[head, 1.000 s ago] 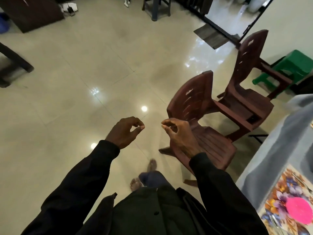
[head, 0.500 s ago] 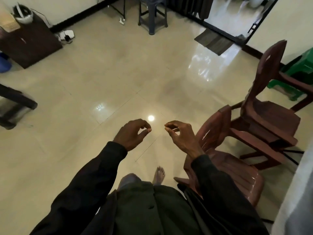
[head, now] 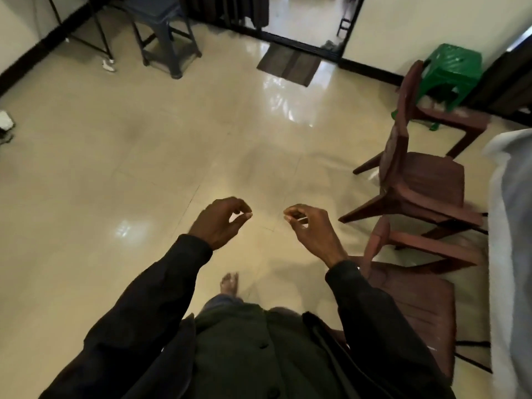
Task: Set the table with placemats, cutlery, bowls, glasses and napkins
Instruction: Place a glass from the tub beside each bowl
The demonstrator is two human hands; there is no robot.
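Empty-handed for now: left hand (head: pixel 218 223) and right hand (head: pixel 312 228) raised, loosely curled, thumbs nearly meeting forefingers, pinching nothing. No placemats, cutlery, bowls, glasses or napkins in view, only the pale-clothed table edge (head: pixel 511 226) at far right. Probably fetching: skirt the maroon plastic chairs (head: pixel 423 180), tread carefully on the glossy cream tiles (head: pixel 144 168).

Glossy tile floor (head: pixel 115 168): two brown chairs (head: pixel 417 180) right, green stool (head: pixel 452 67), dark stool (head: pixel 164 33), doormat (head: pixel 289 64) far.
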